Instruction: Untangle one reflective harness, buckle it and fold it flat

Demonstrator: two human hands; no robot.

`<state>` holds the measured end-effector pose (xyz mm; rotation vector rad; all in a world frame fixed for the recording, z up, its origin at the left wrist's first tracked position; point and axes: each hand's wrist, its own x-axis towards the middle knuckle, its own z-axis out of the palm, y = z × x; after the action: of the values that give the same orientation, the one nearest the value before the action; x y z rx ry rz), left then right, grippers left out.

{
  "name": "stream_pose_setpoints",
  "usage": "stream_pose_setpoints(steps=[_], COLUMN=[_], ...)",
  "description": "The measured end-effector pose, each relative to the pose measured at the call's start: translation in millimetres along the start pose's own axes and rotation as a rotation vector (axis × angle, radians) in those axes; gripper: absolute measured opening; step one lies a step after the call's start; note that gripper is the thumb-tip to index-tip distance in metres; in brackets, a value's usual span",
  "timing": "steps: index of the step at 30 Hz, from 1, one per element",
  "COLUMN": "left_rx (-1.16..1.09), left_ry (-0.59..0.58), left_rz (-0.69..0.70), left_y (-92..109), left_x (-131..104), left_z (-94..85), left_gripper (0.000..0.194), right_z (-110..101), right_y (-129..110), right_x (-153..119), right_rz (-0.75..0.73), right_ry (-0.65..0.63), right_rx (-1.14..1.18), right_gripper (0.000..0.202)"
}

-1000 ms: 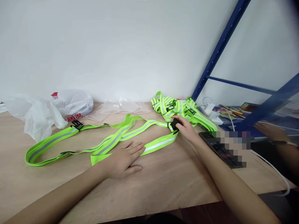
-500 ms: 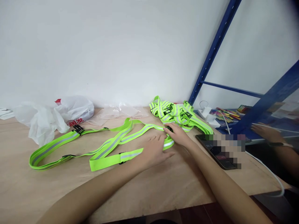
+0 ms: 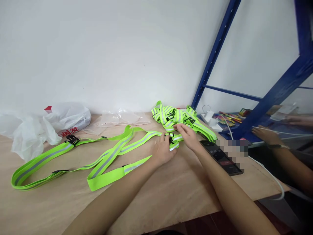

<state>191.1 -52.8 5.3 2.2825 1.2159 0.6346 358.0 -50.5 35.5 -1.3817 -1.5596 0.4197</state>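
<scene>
A lime-green reflective strap [image 3: 117,153] with a grey stripe lies in long loops across the table. My left hand [image 3: 162,150] has its fingers curled over a black buckle [image 3: 169,136] at the strap's right end. Close beside it, my right hand [image 3: 187,136] has its fingers bent together at the strap just right of that buckle; its grip is partly hidden. Another black buckle [image 3: 72,140] is on the left loop, with a black slider [image 3: 60,171] below it. Behind my hands is a tangled pile of similar green straps [image 3: 171,116].
White plastic bags [image 3: 70,117] and clear packaging [image 3: 122,117] lie along the wall. A phone [image 3: 221,158] rests right of my arms, beside a white cable [image 3: 271,178]. A blue shelf frame [image 3: 215,52] rises behind. Another person's hand [image 3: 265,134] is at far right.
My left hand has moved up from the strap to the black buckle, its fingers now curled. My right hand has shifted off the buckle to the right. The view has swung slightly right.
</scene>
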Motion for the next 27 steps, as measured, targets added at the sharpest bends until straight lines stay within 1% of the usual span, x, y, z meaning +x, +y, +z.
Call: stream_pose_setpoints(steps=[1, 2, 3, 5, 7, 8, 10, 12, 14, 18, 21, 24, 27], left_rx=[0.035, 0.066, 0.094, 0.142, 0.173, 0.174, 0.151, 0.123, 0.107, 0.072, 0.025, -0.032, -0.082], left_ry=[-0.012, -0.021, -0.025, -0.021, -0.005, 0.001, 0.007, 0.007, 0.008, 0.016, 0.023, 0.03, 0.032], left_rz=[0.004, 0.01, 0.02, 0.039, 0.063, 0.074, 0.092, 0.103, 0.102, 0.057, 0.023, 0.007, 0.016], left_y=[0, 0, 0, 0, 0, 0, 0, -2, -4, -7, -9, -9, -9], left_x=[-1, -1, -2, -4, -6, -6, -6, -5, -3, 0, 1, 1, 0], left_z=[0.5, 0.8, 0.8, 0.2, -1.5, -2.5, -4.7, -6.7, -8.1, -8.2, -7.1, -6.9, -7.8], left_gripper=[0.062, 0.058, 0.055, 0.05, 0.044, 0.042, 0.037, 0.03, 0.024, 0.022, 0.024, 0.027, 0.035], right_z=[-9, -18, -26, -36, -39, -38, -33, -27, -21, -11, -3, 3, 9], right_y=[-3, -6, -7, -7, -4, -2, 2, 4, 5, 12, 17, 21, 26], right_x=[-2, -5, -9, -20, -32, -38, -45, -48, -47, -42, -39, -37, -35], right_rz=[-0.005, -0.003, 0.006, 0.026, 0.048, 0.052, 0.038, 0.007, -0.007, 0.024, 0.063, 0.124, 0.141], right_ry=[0.023, 0.007, -0.047, -0.221, -0.357, -0.391, -0.409, -0.407, -0.39, -0.332, -0.235, -0.124, -0.096], right_rx=[-0.089, -0.197, -0.317, -0.556, -0.71, -0.742, -0.749, -0.742, -0.743, -0.682, -0.56, -0.425, -0.347], right_gripper=[0.04, 0.04, 0.041, 0.04, 0.031, 0.026, 0.029, 0.03, 0.026, 0.007, 0.017, 0.018, 0.02])
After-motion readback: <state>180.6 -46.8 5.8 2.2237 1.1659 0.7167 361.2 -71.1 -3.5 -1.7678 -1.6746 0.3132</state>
